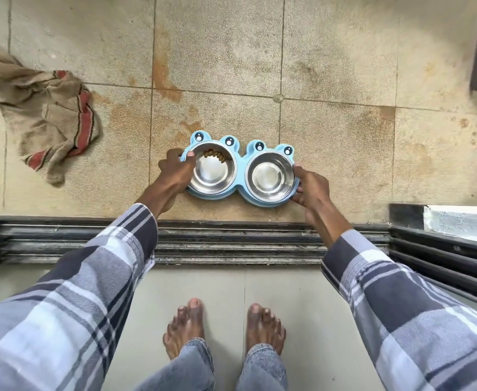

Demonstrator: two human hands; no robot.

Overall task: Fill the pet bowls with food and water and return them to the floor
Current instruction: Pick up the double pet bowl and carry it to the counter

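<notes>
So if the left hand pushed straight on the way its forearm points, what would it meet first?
The left hand already grips the blue feeder's left end, so it would press that first, at the bowl with kibble. Beyond lies bare stained floor tile, as far as depth shows.

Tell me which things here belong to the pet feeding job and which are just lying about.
Job: blue feeder stand, left bowl with a few kibbles, right bowl, left hand, right hand.
Lying about: striped rag, door track.

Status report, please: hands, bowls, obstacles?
Left hand and right hand grip blue feeder ends. Left bowl holds few kibbles; right bowl looks empty. Rag lies apart, left.
</notes>
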